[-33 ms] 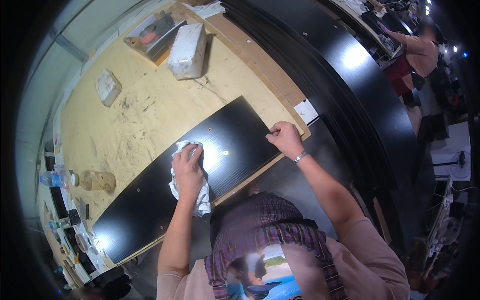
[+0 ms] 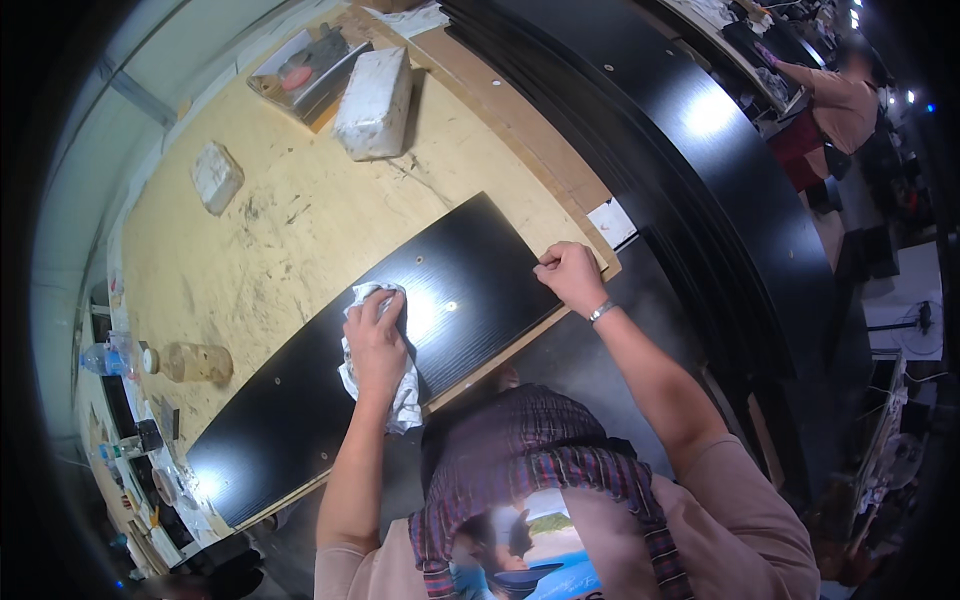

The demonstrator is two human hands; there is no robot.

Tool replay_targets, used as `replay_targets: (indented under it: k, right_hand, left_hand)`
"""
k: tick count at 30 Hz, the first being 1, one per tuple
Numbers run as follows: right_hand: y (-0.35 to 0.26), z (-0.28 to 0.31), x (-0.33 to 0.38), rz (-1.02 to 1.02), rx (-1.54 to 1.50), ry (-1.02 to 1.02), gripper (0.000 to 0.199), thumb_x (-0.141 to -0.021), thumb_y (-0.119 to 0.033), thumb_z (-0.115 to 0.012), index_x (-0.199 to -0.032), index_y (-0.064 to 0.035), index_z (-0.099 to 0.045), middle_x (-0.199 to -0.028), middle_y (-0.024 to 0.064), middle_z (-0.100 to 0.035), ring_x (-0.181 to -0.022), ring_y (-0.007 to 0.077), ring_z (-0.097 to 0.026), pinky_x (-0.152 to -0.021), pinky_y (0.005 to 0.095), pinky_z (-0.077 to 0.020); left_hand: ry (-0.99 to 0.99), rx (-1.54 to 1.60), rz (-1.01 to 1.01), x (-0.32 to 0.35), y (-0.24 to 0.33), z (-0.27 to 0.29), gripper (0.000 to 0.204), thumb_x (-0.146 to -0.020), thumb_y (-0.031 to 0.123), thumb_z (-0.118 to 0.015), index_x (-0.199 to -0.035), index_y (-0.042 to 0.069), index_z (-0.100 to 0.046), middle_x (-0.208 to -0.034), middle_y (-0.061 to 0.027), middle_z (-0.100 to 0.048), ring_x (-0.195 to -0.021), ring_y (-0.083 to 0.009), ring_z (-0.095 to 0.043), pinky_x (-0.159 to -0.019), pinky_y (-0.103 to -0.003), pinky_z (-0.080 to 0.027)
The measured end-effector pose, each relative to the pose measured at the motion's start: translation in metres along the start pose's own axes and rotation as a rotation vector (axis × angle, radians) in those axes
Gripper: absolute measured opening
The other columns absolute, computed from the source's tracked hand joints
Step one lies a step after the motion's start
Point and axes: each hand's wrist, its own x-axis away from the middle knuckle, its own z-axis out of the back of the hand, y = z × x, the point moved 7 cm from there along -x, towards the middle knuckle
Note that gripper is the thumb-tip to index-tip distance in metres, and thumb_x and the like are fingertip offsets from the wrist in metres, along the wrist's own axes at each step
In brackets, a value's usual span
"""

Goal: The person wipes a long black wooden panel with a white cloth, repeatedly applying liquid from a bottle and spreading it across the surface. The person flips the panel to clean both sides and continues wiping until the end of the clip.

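A long black board (image 2: 485, 265) with a wood-grain face and several small round fittings lies slantwise along the near edge of the workbench. My left hand (image 2: 375, 345) presses a crumpled white cloth (image 2: 405, 405) onto the middle of its surface, fingers bent over the cloth. At the board's right end is my right hand (image 2: 572, 275), its fingers curled and pinched together against the corner. Whatever those fingertips hold, if anything, is hidden. A metal-banded watch or bracelet (image 2: 602, 312) circles the right wrist.
On the pale wooden workbench (image 2: 290, 270) stand a white wrapped block (image 2: 372, 105), a smaller white block (image 2: 216, 178), an open box of tools (image 2: 310, 75) and a yellowish plastic bottle (image 2: 195, 361). Large black panels (image 2: 690, 150) are stacked to the right. Another person (image 2: 840, 110) works at the far right.
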Motion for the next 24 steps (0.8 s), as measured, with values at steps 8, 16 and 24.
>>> replay_targets:
  k: [8, 16, 24]
  right_hand:
    - [-0.007, 0.008, 0.047, 0.108, -0.003, 0.124, 0.036, -0.07, -0.008, -0.086, -0.103, 0.0004, -0.074, -0.084, 0.0077, -0.062, -0.076, 0.0177, -0.061, -0.068, 0.0314, -0.0505]
    - [0.012, 0.005, 0.056, 0.074, -0.133, 0.203, 0.033, -0.067, -0.006, -0.086, -0.095, 0.001, -0.07, -0.089, 0.0104, -0.063, -0.078, 0.023, -0.062, -0.07, 0.0342, -0.0504]
    - [0.006, 0.003, 0.057, 0.076, -0.122, 0.213, 0.032, -0.068, -0.005, -0.085, -0.095, 0.0015, -0.071, -0.089, 0.0102, -0.063, -0.08, 0.0217, -0.062, -0.072, 0.0329, -0.051]
  left_hand:
    - [-0.112, 0.285, -0.213, -0.012, 0.073, -0.041, 0.043, -0.077, -0.008, -0.062, -0.118, 0.002, -0.069, -0.122, -0.0163, -0.065, -0.105, -0.0369, -0.06, -0.096, -0.044, -0.046]
    - [-0.388, 0.152, -0.41, -0.032, 0.151, -0.081, 0.052, -0.076, 0.003, -0.065, -0.128, 0.006, -0.066, -0.13, -0.0071, -0.06, -0.104, -0.0307, -0.055, -0.09, -0.04, -0.046]
    - [-0.329, 0.028, -0.479, -0.052, 0.165, -0.089, 0.053, -0.074, 0.0, -0.066, -0.127, 0.004, -0.064, -0.125, -0.0102, -0.059, -0.101, -0.0322, -0.056, -0.088, -0.042, -0.046]
